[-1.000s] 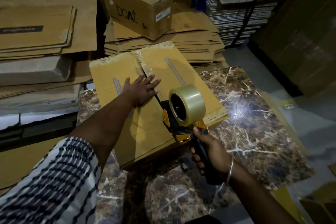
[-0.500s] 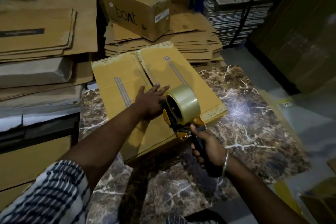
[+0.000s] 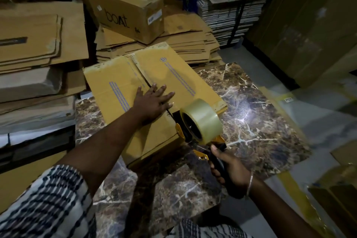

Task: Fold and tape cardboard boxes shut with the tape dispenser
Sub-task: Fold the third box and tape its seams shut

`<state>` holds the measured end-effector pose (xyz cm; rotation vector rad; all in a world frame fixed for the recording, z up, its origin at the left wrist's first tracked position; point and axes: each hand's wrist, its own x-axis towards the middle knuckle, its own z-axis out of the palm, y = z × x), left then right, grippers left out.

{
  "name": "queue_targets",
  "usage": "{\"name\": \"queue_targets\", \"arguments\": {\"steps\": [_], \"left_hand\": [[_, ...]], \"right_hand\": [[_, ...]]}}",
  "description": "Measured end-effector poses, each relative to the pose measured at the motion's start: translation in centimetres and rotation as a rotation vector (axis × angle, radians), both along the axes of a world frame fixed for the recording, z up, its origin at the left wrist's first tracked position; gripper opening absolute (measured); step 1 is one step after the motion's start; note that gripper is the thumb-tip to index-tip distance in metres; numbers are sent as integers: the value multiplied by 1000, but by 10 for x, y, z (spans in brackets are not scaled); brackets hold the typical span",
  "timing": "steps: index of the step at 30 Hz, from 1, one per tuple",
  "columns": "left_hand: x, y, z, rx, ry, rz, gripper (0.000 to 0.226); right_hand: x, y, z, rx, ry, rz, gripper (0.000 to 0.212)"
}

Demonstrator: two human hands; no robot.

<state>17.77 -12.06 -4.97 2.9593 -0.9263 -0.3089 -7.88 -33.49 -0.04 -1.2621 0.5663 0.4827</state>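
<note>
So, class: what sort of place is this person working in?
Probably a packing warehouse or storeroom: stacks of flattened cartons, a taped "boAt" box on top, and a tape dispenser at a box on a marble-patterned table.

Yellow-brown cardboard box (image 3: 154,91) with blue stripes; brown white-veined marble table (image 3: 251,121); white-and-navy striped sleeve (image 3: 48,205)

A marble table (image 3: 260,121), dark brown with white veins, catches a bright glare near its right side. Behind it lies a heap of flattened cartons (image 3: 189,38), and on that heap sits a closed box printed "boat" (image 3: 125,8). Left of the table rise stacks of flat cardboard sheets (image 3: 36,44). Behind its right corner stand tall bundles of stacked sheets (image 3: 231,6).
</note>
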Motion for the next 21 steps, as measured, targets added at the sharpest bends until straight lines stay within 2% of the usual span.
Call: {"name": "queue_targets", "arguments": {"steps": [3,6,9,11,14,18,21], "left_hand": [[-21,3,-3,-115,-47,-56,54],[-47,17,-11,-275,43,-252,59],[-60,25,-9,-174,65,-330,91],[-66,24,-7,-67,19,-377,104],[-74,19,-9,-80,-44,-462,98],[-72,9,-4,-12,23,-397,96],[-63,6,-5,-30,-9,-426,91]], "right_hand": [[-1,1,-1,6,-29,-22,40],[0,0,3,75,-9,-27,44],[1,2,6,85,-5,-24,44],[1,3,4,44,-26,-13,43],[2,4,-1,9,-50,-8,43],[5,1,-5,24,-10,5,49],[15,-3,-12,-5,-43,19,58]]}}
